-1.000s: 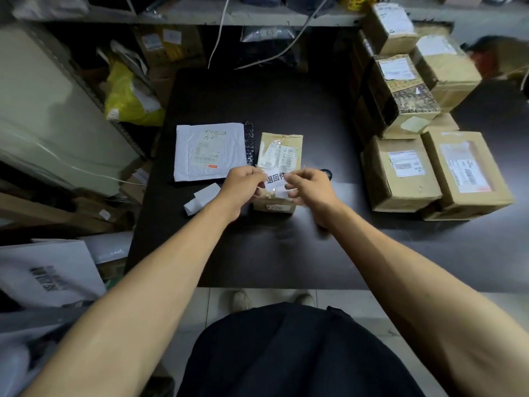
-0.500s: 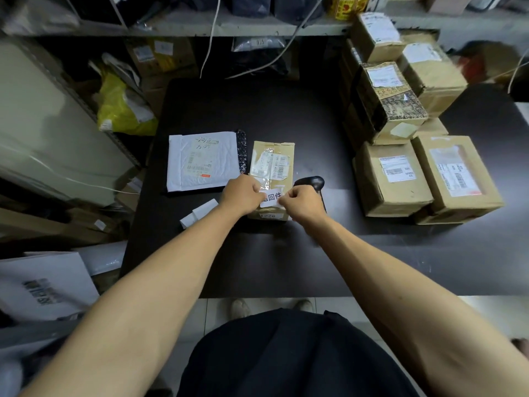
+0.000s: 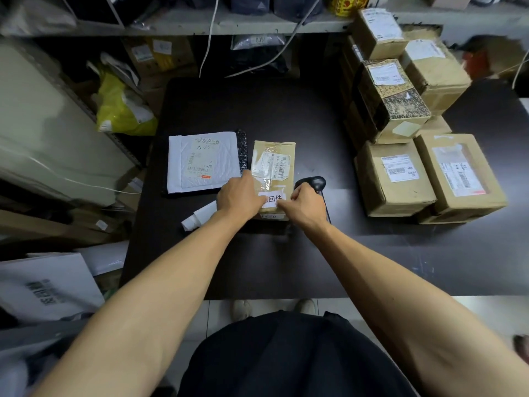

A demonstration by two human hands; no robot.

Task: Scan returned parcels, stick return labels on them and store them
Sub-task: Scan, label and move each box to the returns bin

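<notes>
Parcel [image 3: 273,179], a small brown box, lies flat near the middle of the dark counter [image 3: 286,267], and both hands meet over its near end. A white return label [image 3: 273,199] with black characters sits on the box top between the hands. The left hand [image 3: 239,196] covers the label's left edge, its fingers curled down onto it; the fingertips themselves are hidden. The right hand [image 3: 305,204] pinches the label's right edge, fingers bent tight. Whether the label is fully stuck down cannot be told. A black scanner [image 3: 313,183] lies on the counter just beside the box, behind the right hand. A white mailer [image 3: 201,161] lies to the left of the box, and a small roll of white paper [image 3: 199,216] rests by the left wrist. Stacked brown boxes [image 3: 406,144] stand well apart at the right.
</notes>
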